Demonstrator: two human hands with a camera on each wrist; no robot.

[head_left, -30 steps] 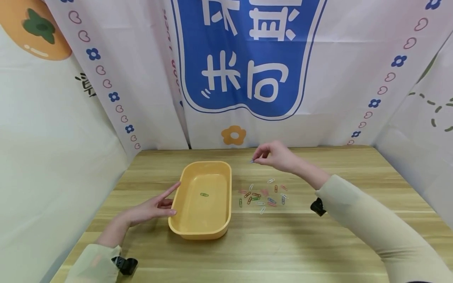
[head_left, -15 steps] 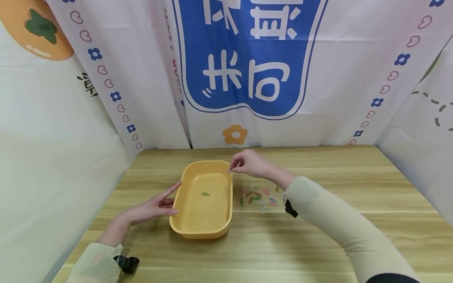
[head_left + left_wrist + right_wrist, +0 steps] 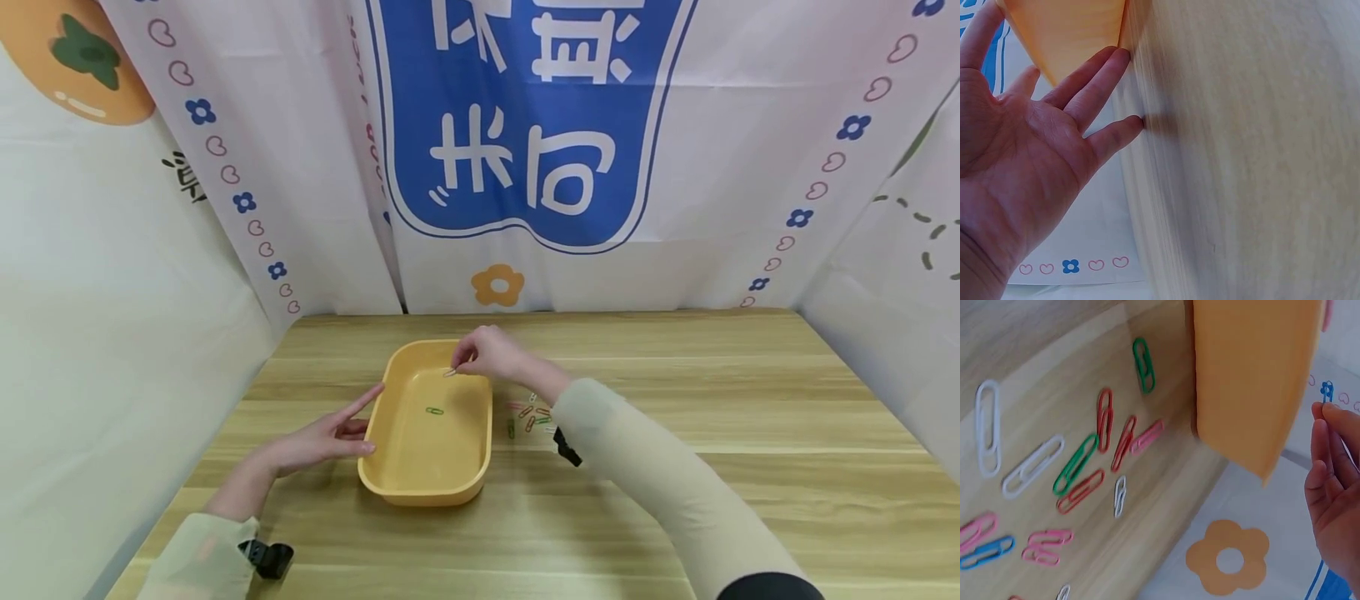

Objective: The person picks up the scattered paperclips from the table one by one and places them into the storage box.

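A yellow rectangular tray (image 3: 431, 460) stands on the wooden table, left of centre in the head view. My left hand (image 3: 318, 446) rests against its left side, index finger and thumb spread along the rim; the left wrist view shows the fingers nearly straight. Above the far right part of the tray, my right hand (image 3: 491, 353) pinches a small paper clip (image 3: 449, 373) between thumb and fingertips. It looks blue in the right wrist view, where the hand (image 3: 1341, 481) is beyond the tray wall. One green paper clip (image 3: 434, 411) lies on the tray floor.
Several loose paper clips lie right of the tray, among them a white one (image 3: 988, 428), a red one (image 3: 1104, 420) and a blue one (image 3: 986, 552). The right sleeve (image 3: 645, 458) covers part of them in the head view. A printed cloth (image 3: 712, 167) hangs behind the table.
My right hand has moved left with the paper clip, from beyond the scattered clips, across the tray's right rim, to over the tray. The left hand has stayed at the tray's side.
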